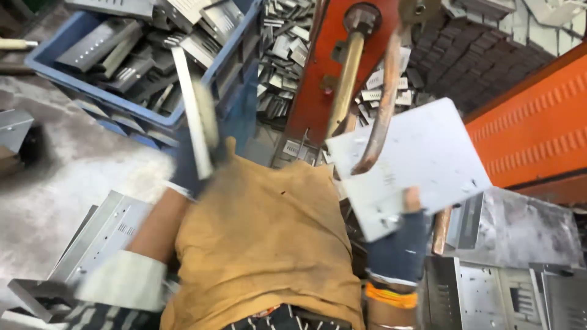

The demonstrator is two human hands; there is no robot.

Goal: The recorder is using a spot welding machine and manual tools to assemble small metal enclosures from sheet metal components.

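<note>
**Desk:** While the worker is leaning over the machine, what is each hand doing?

**Photographer:** The right hand [400, 241], in a dark glove, is gripping the plate [416, 165] by its lower edge, thumb pressing on top. It is holding the plate tilted under the copper arm [379, 110], which is crossing the sheet at about 11 o'clock from the hand. The left hand [195, 162], also gloved and blurring, is closing on a narrow strip [194, 110] and holding it on edge, pointing toward 12 o'clock, just in front of the blue crate [67, 76].

**Desk:** How far along is the work looking?

**Photographer:** Partway, I am judging. Heaps of small slotted parts [287, 49] are lying at 12 o'clock, and the crate is holding many more strips. Folded panels [489, 293] are sitting at 4 o'clock and another panel [104, 232] at 8 o'clock, though whether those are finished I cannot tell. The strip and the plate are being held well apart, not yet brought together, with an ochre cloth [263, 232] covering the lap between them.
</note>
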